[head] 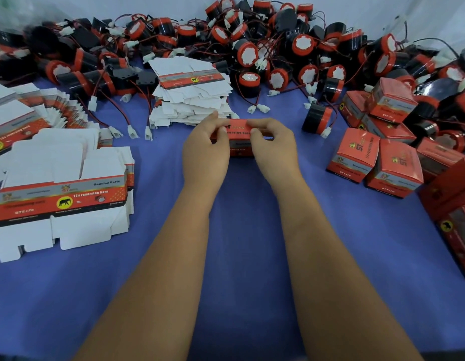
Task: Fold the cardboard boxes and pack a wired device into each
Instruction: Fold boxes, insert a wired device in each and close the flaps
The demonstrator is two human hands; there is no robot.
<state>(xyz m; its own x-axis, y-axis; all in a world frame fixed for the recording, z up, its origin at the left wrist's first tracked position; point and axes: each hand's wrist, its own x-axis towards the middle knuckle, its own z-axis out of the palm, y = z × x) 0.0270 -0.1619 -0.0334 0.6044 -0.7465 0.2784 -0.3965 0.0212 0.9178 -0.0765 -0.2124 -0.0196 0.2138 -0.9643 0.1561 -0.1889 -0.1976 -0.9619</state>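
Note:
A small red cardboard box (pixel 239 142) stands on the blue cloth at the centre, held between both hands. My left hand (pixel 204 149) grips its left side with fingers curled over the top edge. My right hand (pixel 274 147) grips the right side, thumb and fingers pinching the top flap. Whether a device lies inside is hidden. A single black-and-red wired device (pixel 317 120) stands just right of my hands. A large heap of the same wired devices (pixel 252 48) fills the back of the table.
Flat unfolded box blanks lie in a stack behind my hands (pixel 192 92), in another stack at front left (pixel 61 199) and fanned at the far left (pixel 30 110). Closed red boxes (pixel 377 162) pile up at the right. The blue cloth (pixel 239 230) covers the table.

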